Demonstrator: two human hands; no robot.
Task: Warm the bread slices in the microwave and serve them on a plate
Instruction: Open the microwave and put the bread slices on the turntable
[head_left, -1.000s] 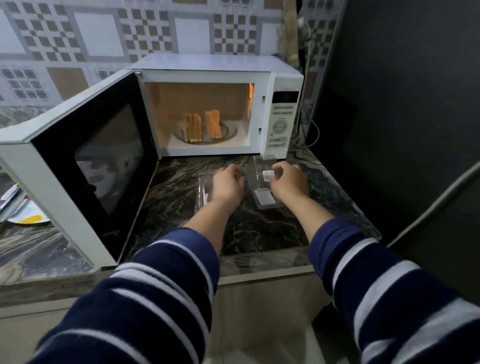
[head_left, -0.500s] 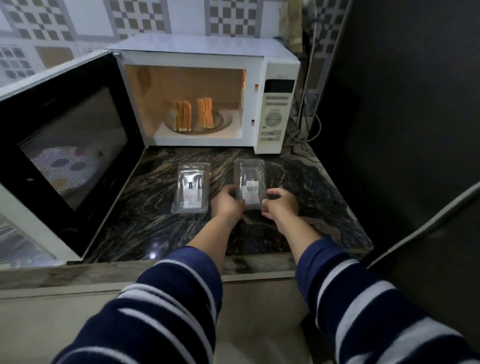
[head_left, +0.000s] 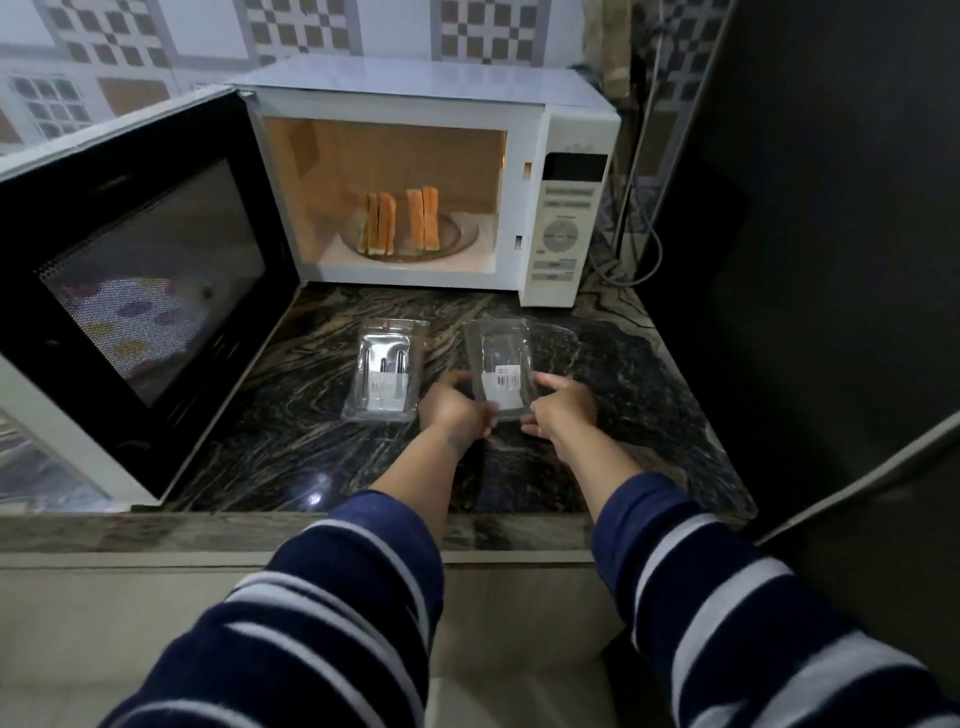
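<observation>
A white microwave (head_left: 563, 140) stands at the back of the dark marble counter (head_left: 291, 441), its door (head_left: 140, 280) swung wide open to the left and its inside lit. Several bread slices (head_left: 402, 221) stand upright in two pairs on the glass turntable (head_left: 457, 236). In front, my left hand (head_left: 454, 408) and my right hand (head_left: 563, 408) hold the near end of a clear plastic lid (head_left: 498, 364) with a barcode label, one on each side. No plate is in sight.
A second clear plastic tray (head_left: 384, 369) with small items lies on the counter just left of my hands. Cables (head_left: 631, 244) hang right of the microwave. A dark tall appliance (head_left: 831, 234) closes off the right side. The open door blocks the counter's left part.
Both hands drew back from near the microwave toward the counter's front with the clear lid between them. The other tray is uncovered and lies alone. The camera view has shifted.
</observation>
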